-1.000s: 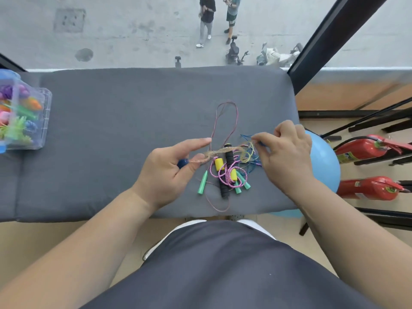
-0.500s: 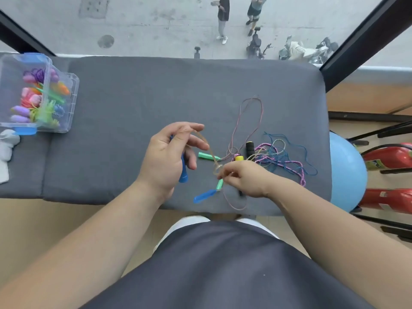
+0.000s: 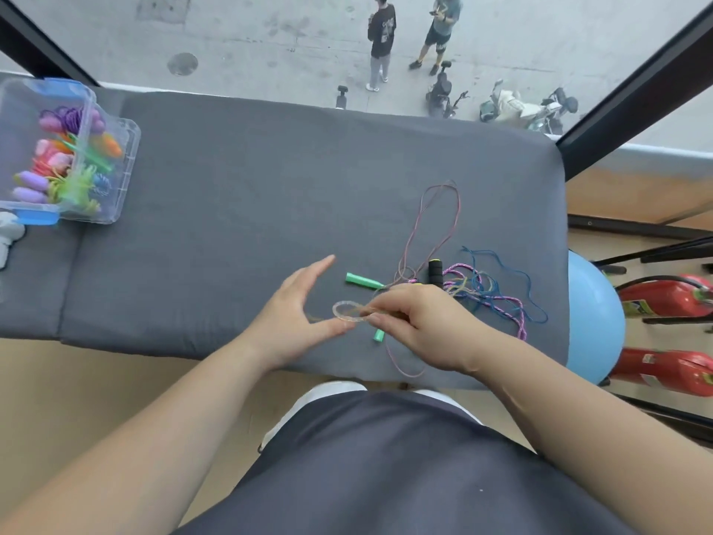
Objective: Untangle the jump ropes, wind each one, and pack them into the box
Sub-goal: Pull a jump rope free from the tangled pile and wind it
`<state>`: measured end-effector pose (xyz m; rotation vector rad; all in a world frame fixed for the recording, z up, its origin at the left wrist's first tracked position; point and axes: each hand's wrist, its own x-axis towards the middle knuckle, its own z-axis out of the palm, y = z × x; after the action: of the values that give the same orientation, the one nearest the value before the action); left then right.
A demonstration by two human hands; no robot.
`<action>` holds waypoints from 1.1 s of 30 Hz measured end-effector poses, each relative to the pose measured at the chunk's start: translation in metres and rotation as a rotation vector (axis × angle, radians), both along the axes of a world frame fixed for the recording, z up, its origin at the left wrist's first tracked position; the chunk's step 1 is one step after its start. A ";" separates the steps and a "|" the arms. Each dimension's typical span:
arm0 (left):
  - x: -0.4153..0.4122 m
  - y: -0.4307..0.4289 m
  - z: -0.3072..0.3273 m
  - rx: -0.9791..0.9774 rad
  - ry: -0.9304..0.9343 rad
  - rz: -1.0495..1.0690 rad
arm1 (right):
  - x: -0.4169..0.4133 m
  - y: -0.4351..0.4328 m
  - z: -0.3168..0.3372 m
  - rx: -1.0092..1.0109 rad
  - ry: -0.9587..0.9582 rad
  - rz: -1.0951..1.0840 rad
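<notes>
1. Grey padded bench [image 3: 270,187]: tangle [image 3: 482,291] lies right of centre, clear box [image 3: 129,148] at far left with wound ropes inside.
2. Right hand [image 3: 416,326] pinches the clear rope [image 3: 344,311] just behind a small loop. Left hand [image 3: 293,314] has straight fingers, thumb tip at the loop, gripping nothing.
3. Suggest feeding slack through gently. Yanking would likely tighten the knots.
4. Count: two green handles [image 3: 362,280], one black handle [image 3: 435,272], roughly four cords, one box.

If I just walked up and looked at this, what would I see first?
Probably the two hands in the middle: the right hand pinches a loop of clear rope beside the open left hand. Just right of them, a colourful tangle of jump ropes lies on the grey cushion. A clear box of bright ropes sits at the far left.
</notes>
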<state>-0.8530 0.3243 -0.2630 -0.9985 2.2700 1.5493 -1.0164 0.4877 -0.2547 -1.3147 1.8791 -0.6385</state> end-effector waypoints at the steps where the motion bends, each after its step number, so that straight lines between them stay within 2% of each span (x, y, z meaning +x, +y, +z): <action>1: -0.004 0.007 0.005 0.048 0.091 -0.044 | 0.004 -0.003 0.001 -0.004 0.023 0.032; 4: -0.017 0.021 0.011 0.226 0.279 -0.043 | 0.011 -0.007 0.000 -0.003 0.101 0.025; 7: -0.022 0.019 0.011 0.181 0.312 -0.006 | 0.010 -0.005 0.000 -0.041 0.229 -0.077; 11: -0.025 0.013 0.009 0.154 0.284 -0.039 | 0.015 -0.004 0.005 -0.080 0.261 -0.097; 17: -0.023 0.003 0.006 0.012 0.192 -0.041 | 0.012 -0.004 0.015 -0.086 0.274 -0.217; 21: -0.005 -0.016 -0.009 -0.171 0.024 -0.123 | -0.002 -0.003 0.032 -0.115 0.293 -0.339; 24: 0.015 -0.036 -0.027 -0.212 -0.081 -0.050 | -0.020 0.005 0.041 -0.134 0.239 -0.518; 26: 0.025 -0.044 -0.036 -0.206 -0.111 -0.002 | -0.024 0.008 0.043 -0.119 0.241 -0.541; 28: 0.028 -0.047 -0.038 -0.138 -0.118 0.056 | -0.019 0.011 0.040 -0.092 0.207 -0.552; 30: 0.028 -0.047 -0.036 0.016 -0.119 0.162 | -0.015 0.012 0.033 -0.006 0.181 -0.555; 33: 0.024 -0.043 -0.019 0.297 -0.065 0.212 | -0.012 0.011 0.024 0.292 0.158 -0.380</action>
<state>-0.8292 0.2817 -0.2821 -1.2107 1.8681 1.8403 -1.0281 0.4990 -0.2303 -0.8491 2.2785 -0.4312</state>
